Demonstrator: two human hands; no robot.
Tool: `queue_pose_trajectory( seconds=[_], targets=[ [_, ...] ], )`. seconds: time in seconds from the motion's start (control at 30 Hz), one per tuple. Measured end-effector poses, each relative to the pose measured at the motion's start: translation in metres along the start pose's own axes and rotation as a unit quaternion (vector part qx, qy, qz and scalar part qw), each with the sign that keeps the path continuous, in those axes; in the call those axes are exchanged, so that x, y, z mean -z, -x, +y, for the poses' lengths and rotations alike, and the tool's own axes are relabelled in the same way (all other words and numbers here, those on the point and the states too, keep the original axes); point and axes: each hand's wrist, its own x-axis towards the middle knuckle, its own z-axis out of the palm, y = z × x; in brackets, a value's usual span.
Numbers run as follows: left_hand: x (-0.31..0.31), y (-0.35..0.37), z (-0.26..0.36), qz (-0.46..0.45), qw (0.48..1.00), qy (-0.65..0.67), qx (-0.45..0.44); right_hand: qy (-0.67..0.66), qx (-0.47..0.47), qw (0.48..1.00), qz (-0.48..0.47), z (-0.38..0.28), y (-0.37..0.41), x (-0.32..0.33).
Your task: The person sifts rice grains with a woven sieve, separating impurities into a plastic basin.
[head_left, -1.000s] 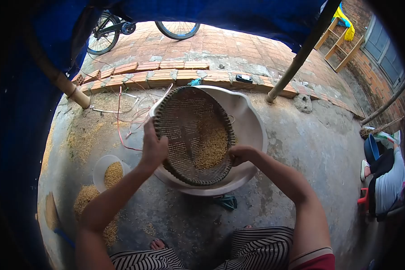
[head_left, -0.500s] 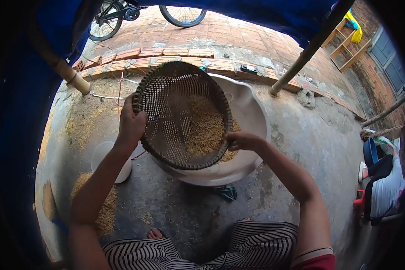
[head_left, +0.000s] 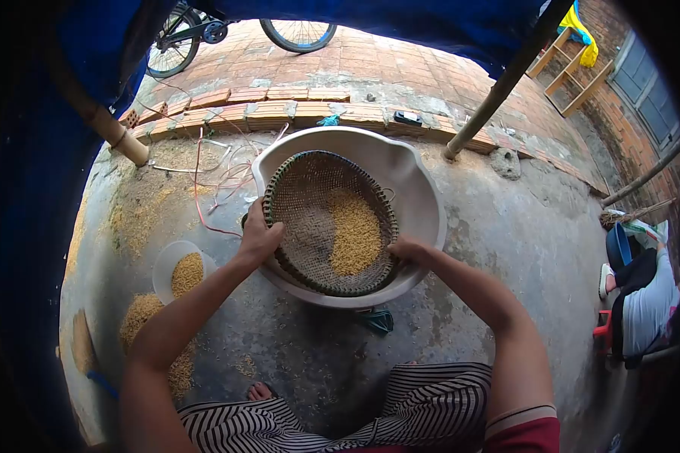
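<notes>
Grain (head_left: 139, 314) was heaped on the floor (head_left: 476, 317) beside a white container (head_left: 162, 275). By the left hand (head_left: 261, 237), a woven basket (head_left: 304, 219) was gripped at its left rim above a pale basin (head_left: 421, 196); golden kernels (head_left: 355, 241) were gathered inside, and its right rim was clasped by the right hand (head_left: 409, 248).

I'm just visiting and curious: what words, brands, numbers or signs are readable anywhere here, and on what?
None: no readable text anywhere.
Woven basket and pale basin: no lettering visible.
Bicycle: cut off by the blue sheet; no brand legible.
Small dark object on the bricks: too small to tell whether it is marked.
</notes>
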Motion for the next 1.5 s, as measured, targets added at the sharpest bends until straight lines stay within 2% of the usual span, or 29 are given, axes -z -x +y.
queue_pose_trajectory(
  seconds=[0.07, 0.13, 0.17, 0.23, 0.37, 0.4, 0.43, 0.47, 0.53, 0.57, 0.6, 0.63, 0.67, 0.73, 0.77, 0.83, 0.87, 0.9, 0.97, 1.03, 1.07, 1.13, 1.23, 1.27, 1.3, 1.33, 1.37, 1.43, 1.5],
  targets=[
    [0.002, -0.004, -0.004, -0.008, 1.000, 0.014, 0.010, 0.027, 0.011, 0.999, -0.020, -0.005, 0.010, -0.001],
    [0.000, -0.007, -0.006, -0.012, 1.000, 0.022, 0.017, -0.110, -0.018, 0.991, -0.076, -0.006, 0.024, -0.002],
    [0.001, -0.007, -0.003, -0.030, 0.999, 0.043, 0.011, -0.111, -0.019, 0.991, -0.078, -0.002, 0.023, -0.010],
    [0.003, -0.009, 0.007, -0.043, 0.997, 0.066, 0.007, -0.108, -0.047, 0.993, -0.025, 0.008, 0.017, -0.032],
    [-0.007, -0.022, 0.019, -0.046, 0.999, 0.021, 0.009, -0.148, -0.046, 0.988, -0.015, 0.021, 0.025, -0.045],
    [-0.011, -0.025, 0.016, -0.045, 0.999, 0.023, 0.017, -0.300, -0.076, 0.950, -0.037, 0.021, 0.032, -0.038],
    [-0.013, -0.024, 0.012, -0.046, 0.999, 0.025, 0.016, -0.446, -0.107, 0.887, -0.057, 0.023, 0.040, -0.030],
    [-0.012, -0.022, 0.005, -0.021, 0.999, 0.028, -0.017, -0.448, -0.109, 0.886, -0.053, 0.027, 0.042, -0.020],
    [-0.011, -0.015, -0.001, 0.014, 0.995, 0.070, -0.065, -0.413, -0.040, 0.909, -0.044, 0.031, 0.038, 0.012],
    [-0.007, -0.007, -0.003, 0.010, 0.995, 0.069, -0.070, -0.417, -0.039, 0.907, -0.039, 0.028, 0.044, 0.026],
    [-0.001, 0.001, -0.006, 0.021, 0.997, 0.050, -0.062, -0.350, 0.025, 0.933, 0.085, 0.019, 0.056, 0.040],
    [0.005, 0.006, -0.006, 0.035, 0.997, 0.031, -0.054, -0.272, 0.090, 0.936, 0.207, 0.010, 0.069, 0.055],
    [0.011, 0.007, -0.005, 0.036, 0.997, 0.033, -0.057, -0.271, 0.091, 0.935, 0.210, -0.003, 0.087, 0.073],
    [0.019, 0.016, -0.003, 0.042, 0.997, 0.061, -0.035, -0.189, 0.225, 0.920, 0.260, -0.022, 0.119, 0.097],
    [0.015, 0.015, -0.005, 0.043, 0.997, 0.060, -0.031, -0.190, 0.225, 0.921, 0.255, -0.021, 0.116, 0.101],
    [0.006, -0.001, -0.004, 0.119, 0.981, -0.112, -0.101, -0.239, 0.195, 0.920, 0.242, -0.016, 0.101, 0.111],
    [-0.002, -0.004, 0.011, 0.122, 0.979, -0.120, -0.109, -0.258, 0.150, 0.928, 0.223, -0.002, 0.079, 0.108],
    [-0.015, -0.008, 0.028, 0.127, 0.977, -0.127, -0.119, -0.259, 0.153, 0.928, 0.222, 0.013, 0.062, 0.100],
    [-0.031, -0.019, 0.037, 0.097, 0.992, -0.008, -0.080, -0.259, 0.095, 0.954, 0.116, 0.034, 0.034, 0.085],
    [-0.042, -0.021, 0.040, 0.122, 0.985, -0.055, -0.109, -0.303, 0.055, 0.950, 0.053, 0.041, 0.031, 0.066],
    [-0.041, -0.016, 0.044, 0.124, 0.985, -0.055, -0.109, -0.303, 0.057, 0.950, 0.053, 0.042, 0.036, 0.059],
    [-0.037, 0.001, 0.058, 0.098, 0.981, 0.008, -0.169, -0.331, 0.021, 0.943, -0.037, 0.038, 0.049, 0.051],
    [-0.033, 0.014, 0.055, 0.109, 0.975, -0.036, -0.192, -0.342, 0.024, 0.938, -0.054, 0.035, 0.055, 0.040],
    [-0.033, 0.012, 0.049, 0.084, 0.988, -0.016, -0.130, -0.342, 0.021, 0.938, -0.060, 0.036, 0.048, 0.036],
    [-0.037, 0.008, 0.035, 0.085, 0.988, -0.019, -0.125, -0.343, -0.018, 0.937, -0.057, 0.039, 0.031, 0.032],
    [-0.045, 0.002, 0.018, 0.087, 0.981, -0.138, -0.106, -0.342, -0.055, 0.937, -0.052, 0.042, 0.016, 0.028],
    [-0.048, -0.002, 0.007, 0.088, 0.959, -0.255, -0.084, -0.338, -0.053, 0.938, -0.055, 0.050, 0.003, 0.022],
    [-0.054, 0.005, 0.018, 0.078, 0.950, -0.293, -0.074, -0.171, 0.004, 0.985, 0.013, 0.068, -0.015, 0.012],
    [-0.044, 0.013, 0.043, -0.005, 0.913, -0.374, -0.165, -0.044, 0.037, 0.998, -0.006, 0.064, 0.000, 0.019]
  ],
)
